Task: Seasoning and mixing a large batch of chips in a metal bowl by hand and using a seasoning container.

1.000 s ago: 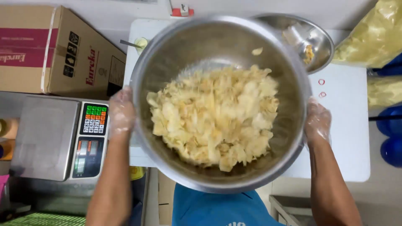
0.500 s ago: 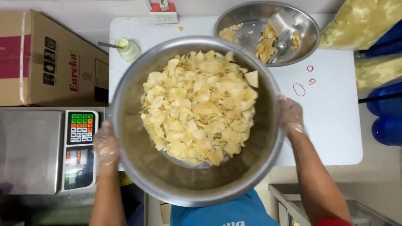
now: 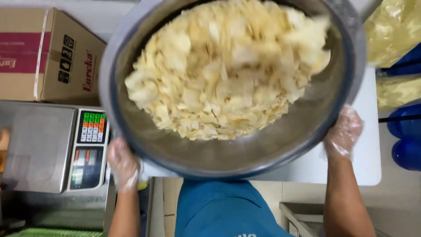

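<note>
The left hand (image 3: 124,163), in a thin clear plastic glove, grips the lower left rim of a big steel bowl (image 3: 245,153), fingers curled under the edge. The right hand (image 3: 343,133), gloved the same way, clasps the bowl's right rim from the outside, with the fingers pressed against the metal wall. Between the two hands the bowl is held up close to the camera, above the table, and it fills most of the view. It tilts a little, with the far edge running out of the top of the picture.

Inside the bowl sits a heap of pale yellow chips (image 3: 223,70), thin and curled, piled toward the upper half. The chips on the right side are blurred. The bare inner wall of the bowl shows below the heap.

Under the bowl lies a white table (image 3: 366,162), of which only the right edge and a strip near the person's body can be seen. A blue shirt (image 3: 219,210) shows at the bottom, just below the bowl.

To the left of the left hand stands a weighing scale (image 3: 37,147) with a flat steel plate and a panel of green, orange and grey buttons. Behind the scale rests a brown cardboard box (image 3: 48,57) with a pink band.

On the far right, past the right hand, are clear bags of yellow chips (image 3: 392,30), stacked one over another, and beside them dark blue round containers (image 3: 405,140) near the floor.
</note>
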